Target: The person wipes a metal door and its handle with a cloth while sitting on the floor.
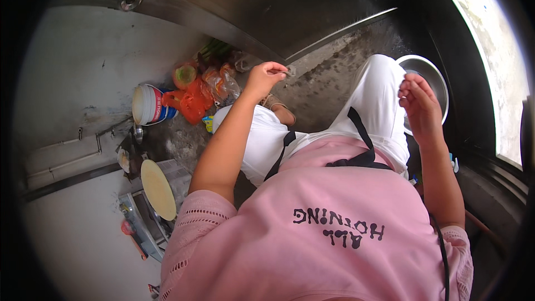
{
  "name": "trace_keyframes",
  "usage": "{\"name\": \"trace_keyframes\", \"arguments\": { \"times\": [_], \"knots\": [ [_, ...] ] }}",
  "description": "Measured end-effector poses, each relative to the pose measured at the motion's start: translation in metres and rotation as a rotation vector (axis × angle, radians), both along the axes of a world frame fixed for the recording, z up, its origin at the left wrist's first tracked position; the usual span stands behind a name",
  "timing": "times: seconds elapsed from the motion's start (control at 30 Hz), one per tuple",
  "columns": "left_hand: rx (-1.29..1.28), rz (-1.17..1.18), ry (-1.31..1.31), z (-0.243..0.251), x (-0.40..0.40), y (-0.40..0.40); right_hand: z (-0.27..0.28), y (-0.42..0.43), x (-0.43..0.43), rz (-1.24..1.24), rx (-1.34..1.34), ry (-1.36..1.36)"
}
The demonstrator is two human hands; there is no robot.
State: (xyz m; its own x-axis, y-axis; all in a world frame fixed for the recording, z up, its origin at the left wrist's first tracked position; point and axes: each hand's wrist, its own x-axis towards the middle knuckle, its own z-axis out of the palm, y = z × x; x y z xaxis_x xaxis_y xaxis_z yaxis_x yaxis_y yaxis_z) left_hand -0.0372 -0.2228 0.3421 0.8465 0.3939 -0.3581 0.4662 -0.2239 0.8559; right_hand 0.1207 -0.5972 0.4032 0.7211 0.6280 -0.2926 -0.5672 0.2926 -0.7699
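My left hand (266, 78) is held out over the concrete floor. Its thumb and fingers pinch a small greyish scrap (290, 71), too blurred to name further. My right hand (422, 100) hovers beside my right knee, with its fingers curled inward. Whether anything sits between those fingers cannot be made out. Behind and below that hand is a round metal basin (436, 76), partly covered by my hand and my white-trousered leg (372, 88). The two hands are well apart.
Along the left wall stand a plastic bucket (144, 104), an orange-red plastic bag (194, 100), clear bags (220, 81) and green stalks (215, 48). A round pale board (159, 190) leans farther back. A brown metal panel (267, 8) rises ahead. A black cord (442, 251) hangs down my right side.
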Motion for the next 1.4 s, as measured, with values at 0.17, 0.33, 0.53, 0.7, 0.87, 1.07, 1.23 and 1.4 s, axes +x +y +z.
{"name": "trace_keyframes", "arguments": {
  "times": [0.17, 0.33, 0.53, 0.7, 0.87, 1.07, 1.23, 1.4],
  "knots": [
    [-0.391, 0.095, -0.281, 0.047, -0.008, -0.072, 0.013, 0.083, -0.041, 0.442, -0.268, -0.307],
    [-0.323, 0.061, -0.394, 0.054, -0.036, -0.081, -0.008, 0.135, -0.069, 0.715, -0.131, -0.071],
    [-0.255, 0.174, -0.439, 0.035, -0.062, -0.051, -0.009, 0.192, -0.082, 0.559, -0.153, 0.039],
    [-0.234, 0.498, -0.65, 0.044, -0.051, 0.014, 0.018, 0.291, -0.042, 0.364, -0.059, -0.3],
    [-0.251, 0.894, -0.796, 0.045, -0.033, 0.093, 0.065, 0.398, -0.013, 0.167, -0.052, -1.148],
    [-0.251, 0.919, -1.087, -0.006, 0.015, 0.161, 0.001, 0.441, -0.012, -0.136, -0.245, -1.846],
    [-0.24, 0.663, -0.984, -0.018, 0.033, 0.171, -0.075, 0.447, -0.023, -0.029, -0.329, -1.653],
    [-0.191, 0.751, -0.672, 0.001, 0.017, 0.174, -0.161, 0.447, -0.03, 0.045, -0.397, -1.368]
  ]
}}
